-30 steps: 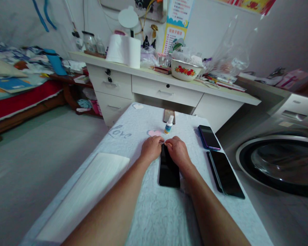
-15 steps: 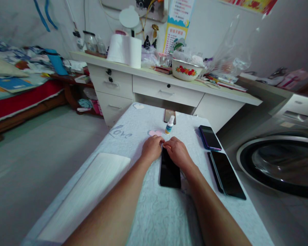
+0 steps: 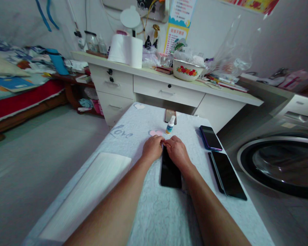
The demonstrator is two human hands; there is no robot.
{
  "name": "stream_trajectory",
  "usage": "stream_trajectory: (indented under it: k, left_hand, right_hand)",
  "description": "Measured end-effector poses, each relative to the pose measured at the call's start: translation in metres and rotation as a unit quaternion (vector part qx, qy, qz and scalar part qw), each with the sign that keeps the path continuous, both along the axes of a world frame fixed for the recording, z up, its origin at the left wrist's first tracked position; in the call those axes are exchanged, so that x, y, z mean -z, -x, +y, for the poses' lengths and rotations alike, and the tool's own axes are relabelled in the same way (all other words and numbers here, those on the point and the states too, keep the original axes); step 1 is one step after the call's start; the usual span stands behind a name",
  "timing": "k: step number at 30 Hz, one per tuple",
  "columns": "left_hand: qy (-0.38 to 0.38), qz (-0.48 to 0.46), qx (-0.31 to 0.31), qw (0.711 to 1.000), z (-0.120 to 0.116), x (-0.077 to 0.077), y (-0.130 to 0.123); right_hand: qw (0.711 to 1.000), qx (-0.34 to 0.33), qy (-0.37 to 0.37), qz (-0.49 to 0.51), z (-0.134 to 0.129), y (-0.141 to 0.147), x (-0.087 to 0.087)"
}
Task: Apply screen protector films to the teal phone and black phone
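A black phone lies flat on the cloth-covered table. My left hand is at the phone's far end, its fingers closed and pressed together. Beside it my right hand reaches over the phone's upper right part, its fingers closed too. The fingertips of both hands meet at the phone's far edge; whatever they pinch there is too small to make out. Just beyond the hands stands a small white spray bottle with a blue and yellow label. Behind the bottle lies a gold-coloured phone.
More phones lie at the right: a purple-edged one and a large black one resting on another device. A white pad lies at the left. Behind the table stands a desk with a flowered bowl; a washing machine is at right.
The whole view has shifted very slightly. My hands stay together at the phone's far end, with hardly any movement of the fingers.
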State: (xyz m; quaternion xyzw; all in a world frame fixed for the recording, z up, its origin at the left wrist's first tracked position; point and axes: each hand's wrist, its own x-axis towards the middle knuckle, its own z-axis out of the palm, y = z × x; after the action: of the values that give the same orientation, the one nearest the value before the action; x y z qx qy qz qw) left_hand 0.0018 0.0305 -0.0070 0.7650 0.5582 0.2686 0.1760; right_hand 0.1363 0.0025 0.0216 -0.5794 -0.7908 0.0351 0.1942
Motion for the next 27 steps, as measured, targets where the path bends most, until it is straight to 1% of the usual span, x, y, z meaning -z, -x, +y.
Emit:
stream_trajectory:
  k: [4,7,13,18,22,27]
  left_hand:
    - [-0.007,-0.002,-0.002,1.000,0.001,0.002,0.000]
    - [-0.006,-0.002,-0.004,1.000,0.000,0.001,0.000]
    - [0.006,-0.005,0.001,1.000,-0.002,-0.004,0.001]
    - [0.013,-0.007,0.007,1.000,-0.002,-0.004,0.001]
    - [0.018,-0.004,0.004,1.000,-0.002,-0.005,0.001]
    - [0.009,-0.014,-0.005,1.000,-0.002,-0.003,0.000]
  right_hand:
    - [1.000,0.017,-0.015,0.001,0.003,0.000,0.003]
    - [1.000,0.017,-0.010,-0.006,0.001,0.001,0.001]
    - [0.999,-0.035,0.019,-0.001,-0.006,0.001,-0.008]
    - [0.996,-0.074,0.031,0.031,-0.010,-0.005,-0.008]
    - [0.997,-0.062,0.026,0.040,-0.008,-0.005,-0.004]
    - [0.999,-0.015,0.005,0.031,-0.002,-0.003,0.001]
